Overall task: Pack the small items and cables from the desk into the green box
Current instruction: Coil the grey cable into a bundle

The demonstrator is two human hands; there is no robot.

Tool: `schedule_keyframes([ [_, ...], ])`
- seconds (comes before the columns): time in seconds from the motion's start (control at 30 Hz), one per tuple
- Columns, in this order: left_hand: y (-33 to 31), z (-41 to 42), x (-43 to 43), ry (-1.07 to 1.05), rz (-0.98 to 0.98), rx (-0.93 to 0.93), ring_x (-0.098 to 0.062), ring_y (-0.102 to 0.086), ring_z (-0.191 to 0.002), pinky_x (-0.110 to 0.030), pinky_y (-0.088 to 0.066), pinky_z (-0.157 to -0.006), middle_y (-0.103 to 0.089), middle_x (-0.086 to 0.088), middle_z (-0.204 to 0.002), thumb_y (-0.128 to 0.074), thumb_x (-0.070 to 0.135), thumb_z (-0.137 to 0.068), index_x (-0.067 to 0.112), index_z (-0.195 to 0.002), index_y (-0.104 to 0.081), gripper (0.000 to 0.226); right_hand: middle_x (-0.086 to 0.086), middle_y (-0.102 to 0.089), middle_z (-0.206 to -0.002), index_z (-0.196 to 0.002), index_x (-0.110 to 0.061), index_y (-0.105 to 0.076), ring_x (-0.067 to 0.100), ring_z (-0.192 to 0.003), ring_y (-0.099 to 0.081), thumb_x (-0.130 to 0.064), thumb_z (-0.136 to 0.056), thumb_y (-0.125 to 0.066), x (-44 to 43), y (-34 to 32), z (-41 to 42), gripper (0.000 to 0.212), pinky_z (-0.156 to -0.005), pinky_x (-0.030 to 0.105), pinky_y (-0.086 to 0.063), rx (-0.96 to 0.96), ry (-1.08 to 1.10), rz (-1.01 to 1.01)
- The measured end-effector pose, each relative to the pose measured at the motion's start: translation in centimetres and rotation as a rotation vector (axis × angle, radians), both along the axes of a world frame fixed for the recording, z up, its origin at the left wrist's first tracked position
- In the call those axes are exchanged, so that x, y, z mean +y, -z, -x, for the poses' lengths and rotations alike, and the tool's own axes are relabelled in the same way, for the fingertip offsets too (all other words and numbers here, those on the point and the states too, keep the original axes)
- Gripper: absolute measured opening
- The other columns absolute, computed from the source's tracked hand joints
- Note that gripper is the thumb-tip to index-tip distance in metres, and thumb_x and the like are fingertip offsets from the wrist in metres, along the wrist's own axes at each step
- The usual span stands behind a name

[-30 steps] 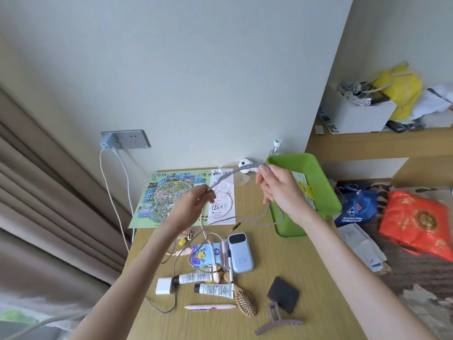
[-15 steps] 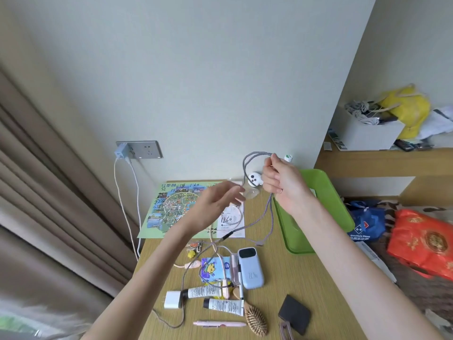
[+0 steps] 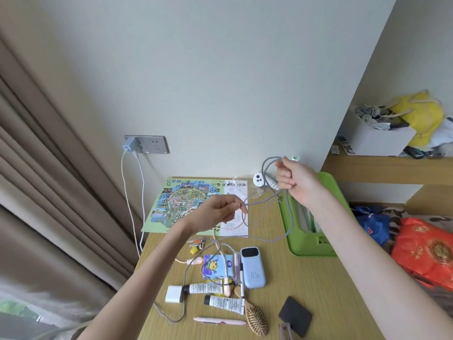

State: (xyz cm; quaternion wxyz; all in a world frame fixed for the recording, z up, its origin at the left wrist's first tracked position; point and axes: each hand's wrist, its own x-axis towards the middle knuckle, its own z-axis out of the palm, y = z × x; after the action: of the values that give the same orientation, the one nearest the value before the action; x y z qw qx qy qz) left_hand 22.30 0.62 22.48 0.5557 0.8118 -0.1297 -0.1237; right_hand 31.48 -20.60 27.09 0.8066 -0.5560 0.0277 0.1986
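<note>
Coiling that grey cable (image 3: 289,212): your right hand (image 3: 293,179) is fisted on loops above the green box (image 3: 311,251), left hand (image 3: 218,209) pinching the next stretch. Its tail runs through clutter on the desk (image 3: 318,285), so pulling could drag the tubes (image 3: 207,288) off.

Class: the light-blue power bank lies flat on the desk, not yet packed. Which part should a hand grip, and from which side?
Grip the power bank across its two long edges, coming from above. It lies flat with its face up, so only the edges offer a hold. A pen lies close along its left edge, so the fingers probably enter more easily near the far end, by the dark window.
</note>
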Motion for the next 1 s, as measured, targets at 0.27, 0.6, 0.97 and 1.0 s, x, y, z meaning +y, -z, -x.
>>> schedule_keyframes([
  [0.27, 9.5, 2.5, 3.7, -0.243, -0.278, 0.117, -0.013, -0.063, -0.069, -0.032, -0.055, -0.07, -0.07, 0.0, -0.083, -0.051, 0.021, -0.099, 0.012, -0.109, -0.062, 0.017, 0.0, -0.042, -0.054, -0.079, -0.009, -0.057, 0.012, -0.043, -0.039, -0.018, -0.105, -0.035, 1.3, 7.8, 2.5, 0.035, -0.046, 0.027, -0.034, -0.429, -0.168, 0.855],
  [0.6, 19.8, 6.4, 5.0, -0.469, -0.606, 0.353, -0.017, -0.064, -0.086, -0.034, -0.057, -0.075, -0.069, -0.004, -0.11, -0.051, 0.037, -0.098, 0.012, -0.112, -0.063, 0.032, 0.0, -0.05, -0.052, -0.084, -0.018, -0.047, 0.013, -0.038, -0.039, -0.027, -0.104, -0.038, 0.3, 17.4, 6.9, 0.024, -0.038, 0.028, -0.031, -0.897, -0.4, 1.44],
  [0.97, 20.8, 4.2, 2.6, -0.516, -0.729, 0.364, -0.028, -0.066, -0.081, -0.04, -0.056, -0.069, -0.066, -0.008, -0.094, -0.044, 0.018, -0.097, 0.006, -0.115, -0.048, 0.022, 0.001, -0.068, -0.076, -0.086, -0.016, -0.044, 0.02, -0.051, -0.054, -0.028, -0.105, -0.034, 0.8, 19.5, 9.0, 0.024, -0.043, 0.029, -0.036, -0.75, -0.468, 1.515],
  [1.0, 20.2, 4.0, 2.8, -0.526, -0.721, 0.329, -0.029, -0.066, -0.079, -0.041, -0.056, -0.069, -0.067, -0.01, -0.092, -0.042, 0.017, -0.098, 0.006, -0.113, -0.048, 0.02, 0.002, -0.07, -0.079, -0.09, -0.015, -0.048, 0.018, -0.049, -0.053, -0.026, -0.104, -0.037, 0.9, 19.1, 8.8, 0.022, -0.044, 0.029, -0.039, -0.758, -0.433, 1.51],
])
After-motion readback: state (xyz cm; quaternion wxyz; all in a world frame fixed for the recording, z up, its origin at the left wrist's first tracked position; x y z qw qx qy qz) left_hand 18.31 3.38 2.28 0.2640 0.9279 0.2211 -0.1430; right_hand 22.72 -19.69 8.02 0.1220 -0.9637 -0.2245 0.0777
